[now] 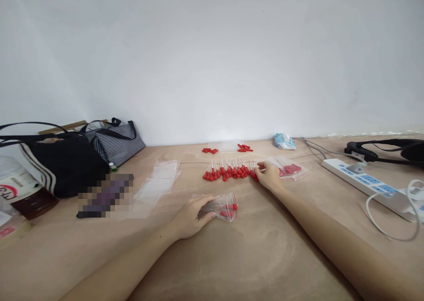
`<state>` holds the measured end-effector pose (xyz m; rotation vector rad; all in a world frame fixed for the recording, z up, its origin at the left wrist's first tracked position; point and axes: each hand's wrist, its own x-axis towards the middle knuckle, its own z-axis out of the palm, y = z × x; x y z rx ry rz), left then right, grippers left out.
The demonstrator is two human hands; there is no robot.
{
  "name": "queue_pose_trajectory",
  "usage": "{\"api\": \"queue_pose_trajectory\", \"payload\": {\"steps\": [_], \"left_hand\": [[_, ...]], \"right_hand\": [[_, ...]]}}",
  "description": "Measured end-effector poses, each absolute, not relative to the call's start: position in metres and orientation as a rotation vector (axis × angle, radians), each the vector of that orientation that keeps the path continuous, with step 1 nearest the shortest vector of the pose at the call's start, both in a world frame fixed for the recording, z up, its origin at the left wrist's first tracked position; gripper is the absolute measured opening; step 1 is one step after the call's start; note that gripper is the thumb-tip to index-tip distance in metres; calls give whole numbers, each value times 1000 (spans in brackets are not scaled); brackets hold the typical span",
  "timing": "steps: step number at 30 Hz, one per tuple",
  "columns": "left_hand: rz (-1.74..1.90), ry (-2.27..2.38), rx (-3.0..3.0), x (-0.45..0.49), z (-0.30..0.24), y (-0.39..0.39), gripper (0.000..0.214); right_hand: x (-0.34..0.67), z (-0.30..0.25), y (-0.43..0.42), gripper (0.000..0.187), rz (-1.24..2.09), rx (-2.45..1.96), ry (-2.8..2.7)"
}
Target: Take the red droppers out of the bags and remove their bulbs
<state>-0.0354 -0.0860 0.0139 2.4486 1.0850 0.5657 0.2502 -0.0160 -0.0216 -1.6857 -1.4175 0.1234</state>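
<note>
My left hand (191,216) is closed on a clear zip bag (228,198), which lies low over the table with a few red-tipped sticks (228,212) inside. Farther back, a row of loose red-tipped clear sticks (234,172) lies with the red ends towards me. My right hand (269,175) is at the right end of this row, its fingers pinched around a red-tipped stick, partly hidden by the fingers. Just right of that hand lies a bag of red pieces (292,170).
Flat clear bags (160,177) lie to the left, beside a blurred-out dark object (106,197). Small red pieces (244,148) sit by the wall. A white power strip (364,179) with cables is at right; dark bags (73,164) and a bottle (24,190) stand at left.
</note>
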Motion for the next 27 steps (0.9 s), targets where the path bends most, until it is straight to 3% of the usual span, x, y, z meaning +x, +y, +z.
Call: {"api": "queue_pose_trajectory", "payload": {"steps": [6,13,22,27], "left_hand": [[556,1099,2453,-36,14,-86,35],[547,1080,2465,-35,14,-85,36],[598,1104,2454,-34,11,-86,37],[568,1078,2464,-34,12,-86,37]], "right_hand": [[245,-11,-37,20,79,-1505,-1504],[204,-2,-89,20,562,-1096,-2034],[177,11,-93,25,718,-996,-2254],[184,14,-95,11,697,-1117,-2241]]}}
